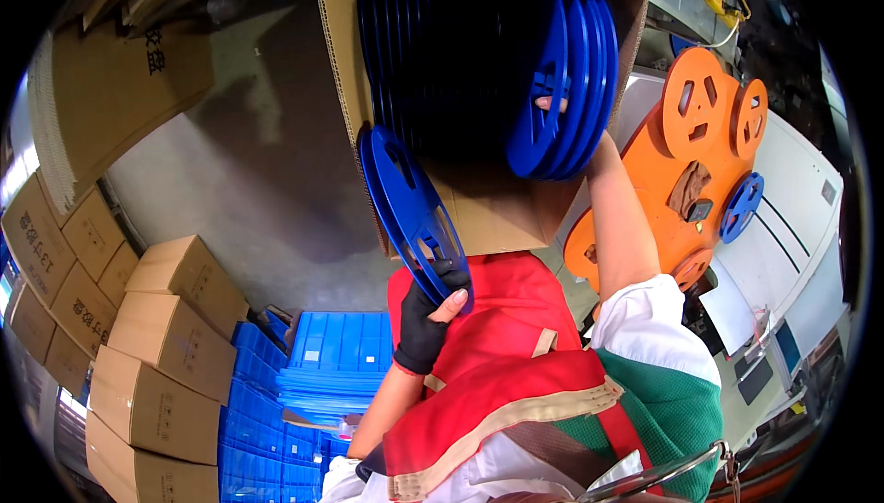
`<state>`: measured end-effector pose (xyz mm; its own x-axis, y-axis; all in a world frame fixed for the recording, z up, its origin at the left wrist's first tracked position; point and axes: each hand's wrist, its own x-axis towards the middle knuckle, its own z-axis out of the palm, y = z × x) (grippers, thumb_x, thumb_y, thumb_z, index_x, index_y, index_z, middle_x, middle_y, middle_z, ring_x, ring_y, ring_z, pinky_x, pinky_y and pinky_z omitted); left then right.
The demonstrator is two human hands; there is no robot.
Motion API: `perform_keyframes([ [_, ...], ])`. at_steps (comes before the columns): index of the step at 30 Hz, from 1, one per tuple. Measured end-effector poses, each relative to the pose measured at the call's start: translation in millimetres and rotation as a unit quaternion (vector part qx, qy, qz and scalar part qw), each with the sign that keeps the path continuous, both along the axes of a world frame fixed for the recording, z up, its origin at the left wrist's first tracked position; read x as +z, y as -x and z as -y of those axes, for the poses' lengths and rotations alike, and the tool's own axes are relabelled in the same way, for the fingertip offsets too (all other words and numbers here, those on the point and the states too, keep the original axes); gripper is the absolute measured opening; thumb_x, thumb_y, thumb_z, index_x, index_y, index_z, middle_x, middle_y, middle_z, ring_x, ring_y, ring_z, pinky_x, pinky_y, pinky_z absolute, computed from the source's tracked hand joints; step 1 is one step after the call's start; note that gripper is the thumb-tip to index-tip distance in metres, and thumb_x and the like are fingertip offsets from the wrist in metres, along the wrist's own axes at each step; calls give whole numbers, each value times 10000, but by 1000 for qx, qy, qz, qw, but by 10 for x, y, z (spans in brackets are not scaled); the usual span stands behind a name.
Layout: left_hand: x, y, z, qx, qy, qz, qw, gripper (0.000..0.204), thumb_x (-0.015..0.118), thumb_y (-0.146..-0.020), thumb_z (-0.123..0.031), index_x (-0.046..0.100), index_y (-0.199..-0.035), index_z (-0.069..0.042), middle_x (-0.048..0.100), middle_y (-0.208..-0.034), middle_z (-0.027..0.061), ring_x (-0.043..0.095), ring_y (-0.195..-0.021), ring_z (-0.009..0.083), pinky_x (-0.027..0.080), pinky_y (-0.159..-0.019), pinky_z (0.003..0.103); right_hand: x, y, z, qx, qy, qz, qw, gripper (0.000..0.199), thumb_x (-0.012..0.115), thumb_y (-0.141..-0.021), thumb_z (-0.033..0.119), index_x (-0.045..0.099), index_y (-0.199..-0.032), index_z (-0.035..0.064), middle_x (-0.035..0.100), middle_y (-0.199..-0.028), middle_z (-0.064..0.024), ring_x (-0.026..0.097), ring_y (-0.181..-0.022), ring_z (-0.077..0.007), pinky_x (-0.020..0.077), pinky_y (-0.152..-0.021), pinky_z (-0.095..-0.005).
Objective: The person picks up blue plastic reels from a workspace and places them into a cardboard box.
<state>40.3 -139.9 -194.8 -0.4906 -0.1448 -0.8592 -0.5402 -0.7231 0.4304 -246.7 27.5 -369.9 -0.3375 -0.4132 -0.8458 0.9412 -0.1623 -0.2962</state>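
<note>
A cardboard box (pixel 497 213) stands in front of me, its inside dark and lined on the left with a row of black-looking discs. My left hand (pixel 425 323), in a black fingerless glove, grips the lower rim of a blue plastic reel (pixel 410 204). That reel leans over the box's near left edge. At the box's right side, my right hand (pixel 550 104) has hold of several blue reel discs (pixel 578 70) standing side by side. Its fingertips show through the hub opening; the palm is hidden behind the discs.
Orange reels (pixel 692 107) and a small blue reel (pixel 742 207) lie on an orange surface at right. Stacked cardboard cartons (pixel 170 346) and blue plastic crates (pixel 336 351) stand at lower left. A tall brown carton (pixel 129 98) is at upper left. A red apron covers my lap.
</note>
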Motion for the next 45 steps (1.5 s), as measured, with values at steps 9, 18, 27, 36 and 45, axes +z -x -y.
perform_keyframes([
  [9,5,10,-72,-4,25,-52,998,423,536,-895,-190,407,-1240,16,576,-1080,93,531,-1016,167,398,-916,308,-23,-390,-105,-14,-279,-213,936,613,470,-889,458,389,-1315,24,387,-1363,-122,347,-1260,-224,248,-1044,-336],
  [18,-56,65,-277,-8,53,-71,996,418,389,-946,-255,395,-1262,20,505,-1194,99,470,-1111,196,343,-969,326,1303,-1857,-103,303,24,-204,931,367,535,-883,299,540,-1097,1,569,-1023,-104,542,-974,-196,413,-885,-318],
  [27,-9,121,-334,-104,108,-69,986,308,508,-892,-208,489,-1114,6,541,-1016,55,509,-898,134,412,-818,284,1358,-2048,-49,318,-66,-365,873,327,613,-817,215,542,-1056,4,563,-1023,-131,536,-983,-260,411,-875,-341],
  [36,-60,129,-412,-73,163,17,984,197,633,-820,-136,516,-944,-36,544,-848,12,496,-764,96,410,-721,245,-212,-833,99,176,-451,-447,752,136,567,-821,146,636,-878,43,616,-850,-154,596,-802,-320,476,-712,-367],
  [45,-258,-41,-201,-59,173,31,983,212,621,-823,-117,528,-972,3,589,-876,51,537,-781,132,431,-735,269,-1190,-111,343,334,-545,-441,630,286,563,-818,286,636,-1019,94,613,-984,-191,587,-933,-346,477,-792,-427],
])
